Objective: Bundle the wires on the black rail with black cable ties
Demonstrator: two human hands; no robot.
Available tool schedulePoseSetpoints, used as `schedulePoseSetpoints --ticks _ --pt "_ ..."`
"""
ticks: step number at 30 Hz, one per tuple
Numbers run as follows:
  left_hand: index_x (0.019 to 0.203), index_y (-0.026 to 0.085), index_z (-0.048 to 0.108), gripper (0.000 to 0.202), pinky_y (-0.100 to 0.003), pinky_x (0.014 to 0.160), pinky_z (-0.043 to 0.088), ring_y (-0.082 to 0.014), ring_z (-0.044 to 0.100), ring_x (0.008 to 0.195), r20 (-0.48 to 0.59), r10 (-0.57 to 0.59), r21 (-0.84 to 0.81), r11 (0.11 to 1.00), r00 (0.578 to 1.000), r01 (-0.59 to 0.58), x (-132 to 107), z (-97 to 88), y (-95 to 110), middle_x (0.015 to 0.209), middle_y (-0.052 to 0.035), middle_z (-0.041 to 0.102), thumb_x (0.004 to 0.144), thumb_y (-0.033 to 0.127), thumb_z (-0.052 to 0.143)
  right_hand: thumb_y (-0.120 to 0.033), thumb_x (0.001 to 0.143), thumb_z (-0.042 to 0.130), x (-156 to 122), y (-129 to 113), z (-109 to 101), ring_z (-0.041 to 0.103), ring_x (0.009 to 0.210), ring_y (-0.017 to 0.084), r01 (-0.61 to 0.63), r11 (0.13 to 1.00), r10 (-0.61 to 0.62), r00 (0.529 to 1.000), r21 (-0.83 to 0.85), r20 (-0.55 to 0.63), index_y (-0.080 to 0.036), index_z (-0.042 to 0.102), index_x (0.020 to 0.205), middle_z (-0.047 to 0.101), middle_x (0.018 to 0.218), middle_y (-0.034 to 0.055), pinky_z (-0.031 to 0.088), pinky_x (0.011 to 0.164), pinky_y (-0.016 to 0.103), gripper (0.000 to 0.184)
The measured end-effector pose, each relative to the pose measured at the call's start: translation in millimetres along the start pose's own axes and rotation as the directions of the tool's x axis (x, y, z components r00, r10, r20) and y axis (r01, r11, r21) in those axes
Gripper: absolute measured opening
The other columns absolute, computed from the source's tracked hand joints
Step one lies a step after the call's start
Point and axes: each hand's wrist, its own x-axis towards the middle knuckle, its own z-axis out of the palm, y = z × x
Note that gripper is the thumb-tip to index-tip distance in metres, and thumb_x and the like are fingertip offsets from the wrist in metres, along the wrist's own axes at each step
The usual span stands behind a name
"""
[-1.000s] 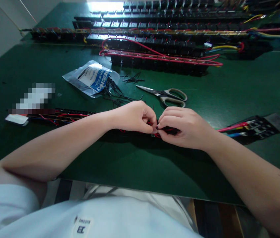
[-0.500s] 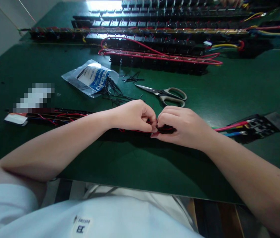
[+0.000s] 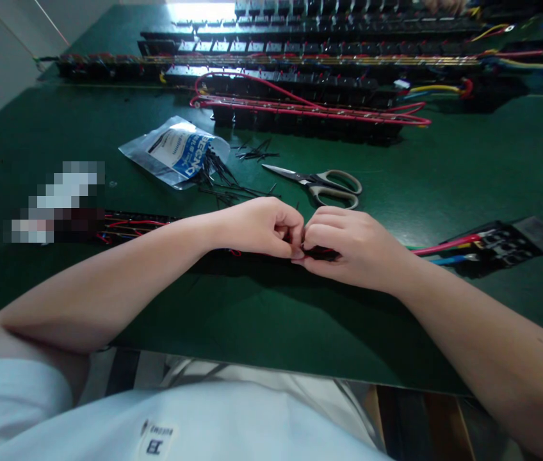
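A long black strip with red wires along it (image 3: 137, 224) lies on the table, running beneath both hands. My left hand (image 3: 264, 225) is closed over its middle, thumb and forefinger pinched together. Fingertip to fingertip with it, my right hand (image 3: 360, 248) is also closed, its fingers curled over the strip. Whatever sits between the fingertips is too small and covered to make out. Past my right wrist, thick red, yellow and blue leads (image 3: 449, 246) run to a black terminal block (image 3: 509, 244).
Scissors (image 3: 317, 183) lie just beyond my hands. Black cable ties (image 3: 221, 169) spill from a clear plastic bag (image 3: 144, 153). More wired black strips (image 3: 310, 118) fill the far side of the green table (image 3: 252, 333). Part of another person's hand (image 3: 447, 6) shows at the top right.
Both hands stay at the same spot on the strip, with fingertips together. Only slight shifts of the fingers show; the other things lie as before.
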Motion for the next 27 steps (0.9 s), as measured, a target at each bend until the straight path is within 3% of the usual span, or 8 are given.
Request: schedulePoseSetpoints --ticks 9,15,27 --pt "0.071 0.014 0.064 0.01 -0.018 0.048 0.027 -0.0048 0.039 0.053 0.0 0.057 0.035 0.998 0.998 -0.057 -1.8 -0.9 0.3 0.056 0.0083 0.045 0.074 0.023 0.069 -0.017 0.085 0.062 -0.3 0.5 0.2 0.059 0.074 0.018 -0.04 0.998 0.04 0.999 0.056 0.012 -0.02 0.057 0.077 0.065 0.079 0.0053 0.042 0.066 0.028 0.01" --pt "0.074 0.014 0.063 0.006 -0.018 0.054 0.035 -0.0063 0.048 0.058 0.007 0.06 -0.036 0.998 0.998 -0.06 -2.3 -0.9 3.0 0.063 0.0055 0.056 0.077 0.02 0.062 -0.018 0.087 0.063 -1.0 1.8 -0.5 0.057 0.074 0.017 -0.035 0.998 0.034 0.999 0.059 0.016 -0.02 0.058 0.08 0.065 0.08 0.0049 0.041 0.065 0.028 0.009" --pt "0.073 0.013 0.068 0.007 -0.018 0.05 0.033 -0.0051 0.045 0.053 -0.035 0.024 0.051 0.998 0.999 -0.022 -2.5 -1.0 5.9 0.058 0.0062 0.054 0.074 0.019 0.066 -0.018 0.089 0.061 -1.1 1.9 -0.1 0.058 0.074 0.017 0.005 0.999 -0.004 1.0 0.04 -0.005 -0.019 0.059 0.076 0.066 0.08 0.0058 0.043 0.067 0.029 0.014"
